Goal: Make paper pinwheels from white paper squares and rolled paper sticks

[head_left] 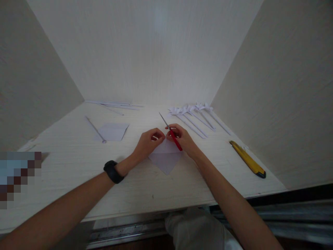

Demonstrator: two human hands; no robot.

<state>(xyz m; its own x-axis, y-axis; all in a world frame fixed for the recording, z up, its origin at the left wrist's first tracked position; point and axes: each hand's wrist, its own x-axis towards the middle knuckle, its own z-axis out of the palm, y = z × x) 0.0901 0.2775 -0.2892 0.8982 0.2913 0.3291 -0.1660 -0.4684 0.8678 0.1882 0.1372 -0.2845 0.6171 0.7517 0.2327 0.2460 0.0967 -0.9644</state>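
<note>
A white square of paper [166, 162] with crease lines lies on the table in front of me, one corner pointing at me. My left hand [153, 138] pinches its far corner between thumb and fingertips. Close beside it, my right hand [179, 136] has its fingertips at the same corner and also carries a pair of scissors [176, 140] with red handles. The blades point away to the upper left, clear of the paper. Part of the sheet's far half is hidden under both hands.
Pinwheel-like folded papers on sticks [194, 118] lie at the back right. Thin white paper sticks [117, 105] lie at the back left, near more paper [113, 132] and a single stick [95, 128]. A yellow utility knife [247, 159] rests at right. Walls enclose three sides.
</note>
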